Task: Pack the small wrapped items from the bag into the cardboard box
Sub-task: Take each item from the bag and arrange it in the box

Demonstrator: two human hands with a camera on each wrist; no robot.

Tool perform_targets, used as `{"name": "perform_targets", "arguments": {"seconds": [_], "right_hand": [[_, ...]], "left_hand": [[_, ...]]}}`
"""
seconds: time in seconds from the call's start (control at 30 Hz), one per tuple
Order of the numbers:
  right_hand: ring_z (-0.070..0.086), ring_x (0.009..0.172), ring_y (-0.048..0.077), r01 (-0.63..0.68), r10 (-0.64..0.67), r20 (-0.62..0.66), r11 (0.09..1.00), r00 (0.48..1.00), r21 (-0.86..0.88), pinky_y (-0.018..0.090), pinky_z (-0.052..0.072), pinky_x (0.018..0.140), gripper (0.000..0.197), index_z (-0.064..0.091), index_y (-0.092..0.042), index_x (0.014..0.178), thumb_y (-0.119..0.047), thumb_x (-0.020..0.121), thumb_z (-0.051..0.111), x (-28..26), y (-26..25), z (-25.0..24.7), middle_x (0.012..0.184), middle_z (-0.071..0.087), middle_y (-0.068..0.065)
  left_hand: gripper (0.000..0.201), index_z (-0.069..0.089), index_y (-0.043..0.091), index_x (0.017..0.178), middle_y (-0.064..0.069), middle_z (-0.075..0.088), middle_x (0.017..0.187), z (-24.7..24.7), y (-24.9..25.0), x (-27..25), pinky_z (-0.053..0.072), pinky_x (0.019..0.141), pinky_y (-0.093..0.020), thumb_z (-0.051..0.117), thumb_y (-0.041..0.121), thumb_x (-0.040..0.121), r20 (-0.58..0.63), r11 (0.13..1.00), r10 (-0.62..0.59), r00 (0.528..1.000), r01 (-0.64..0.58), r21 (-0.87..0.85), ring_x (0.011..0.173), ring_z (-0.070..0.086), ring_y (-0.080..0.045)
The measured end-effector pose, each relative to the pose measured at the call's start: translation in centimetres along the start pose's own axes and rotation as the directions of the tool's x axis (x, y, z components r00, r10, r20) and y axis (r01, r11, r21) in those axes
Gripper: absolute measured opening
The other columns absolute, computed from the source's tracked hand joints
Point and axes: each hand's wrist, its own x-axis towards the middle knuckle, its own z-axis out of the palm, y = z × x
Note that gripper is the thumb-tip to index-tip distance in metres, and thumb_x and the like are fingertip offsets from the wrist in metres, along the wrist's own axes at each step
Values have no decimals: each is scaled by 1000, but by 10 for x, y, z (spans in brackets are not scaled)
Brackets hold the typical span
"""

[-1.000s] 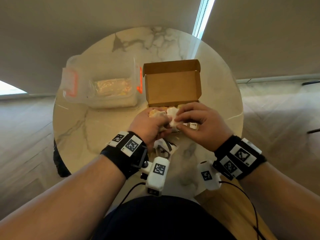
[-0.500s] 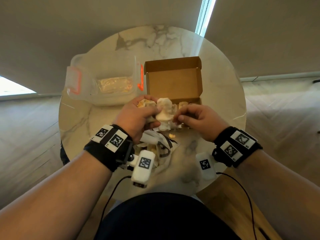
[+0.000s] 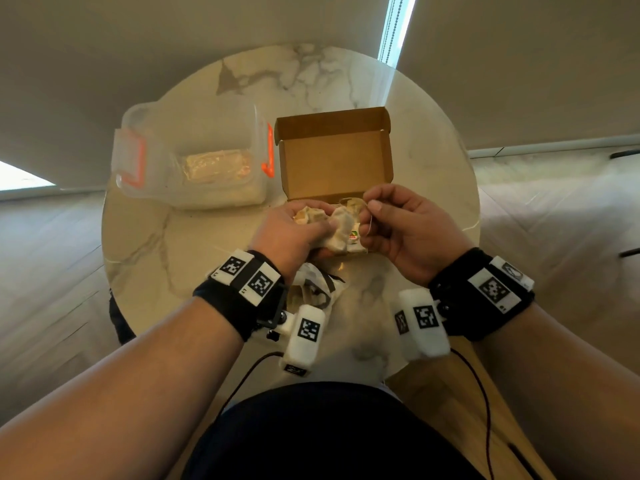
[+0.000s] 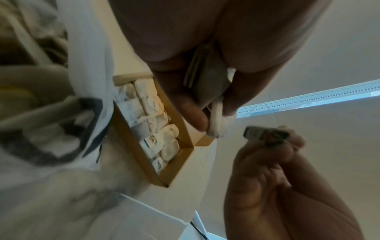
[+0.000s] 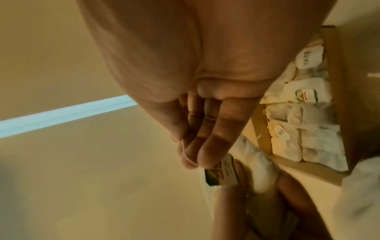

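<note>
Packets [image 4: 152,129] fill the cardboard box [image 3: 334,157] in two close rows, judged mostly packed | left hand [image 3: 294,233] grips several more beside box | right hand [image 3: 398,223] pinches one's string and tag | bag [image 3: 317,289] beneath, contents unclear.

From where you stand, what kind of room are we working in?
Probably a home or lounge, not a workshop: a round marble table, herringbone wood flooring and drawn roller blinds around it. I cannot narrow it further.
</note>
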Motion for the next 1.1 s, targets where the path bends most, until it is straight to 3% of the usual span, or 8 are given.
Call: {"name": "perform_targets", "arguments": {"seconds": [0.27,0.43,0.53,0.63,0.8,0.87,0.97,1.1], "right_hand": [[73,86,20,42,-44,-142,999,989,-20,29,62,76,12,66,-8,106,-1,103,56,11,3,3,90,73,10],[75,93,29,47,-92,-159,963,983,-266,41,63,87,16,67,-7,107,1,94,70,11,5,6,98,75,14],[75,95,25,64,-206,-200,833,958,-549,44,64,87,25,69,-17,107,-9,87,81,11,6,4,102,76,6],[75,95,29,0,-146,-213,825,966,-566,48,64,85,34,65,-17,111,-10,84,84,10,5,2,101,76,7],[76,92,29,-28,-164,-254,790,953,-613,48,65,81,32,62,-15,104,-2,84,82,17,-3,-14,97,76,9],[76,91,25,-70,-183,-293,729,938,-681,45,66,80,29,65,-16,102,-5,83,83,25,-4,-27,96,75,4],[72,85,15,-153,-235,-303,498,924,-853,42,64,83,24,67,-26,93,-11,83,84,39,2,-49,92,73,-6],[67,86,14,-239,-239,-307,274,921,-932,31,58,78,20,67,-30,86,-12,88,77,50,22,-55,91,69,-9]], "left_hand": [[11,71,11,102,-9,75,88,17,-5,-9,60,59,-29,76,11,92,58,971,-46,997,58,-231,77,76,-22],[27,70,5,111,-19,77,102,15,-10,-5,61,64,-31,81,5,86,28,983,-25,999,30,-181,88,78,-30],[24,69,7,107,-17,77,96,15,-9,0,61,59,-30,79,-1,87,-8,976,-32,999,30,-214,85,79,-31],[23,69,8,104,-16,77,96,16,-8,5,60,57,-30,79,-1,86,-19,969,-36,999,31,-246,81,78,-30],[29,67,3,115,-21,76,106,18,-13,10,67,76,-44,77,-3,88,-20,954,-117,993,107,-279,93,79,-33],[33,63,1,121,-23,74,107,14,-16,11,66,81,-46,74,-4,90,-20,936,-165,986,150,-317,95,78,-31],[37,61,3,127,-19,77,105,6,-21,11,67,75,-38,73,-2,92,-19,920,-220,975,201,-335,97,78,-29],[33,61,6,127,-19,74,114,-4,-25,11,64,85,-45,61,-4,95,-30,895,-267,963,236,-379,101,78,-30]]}}
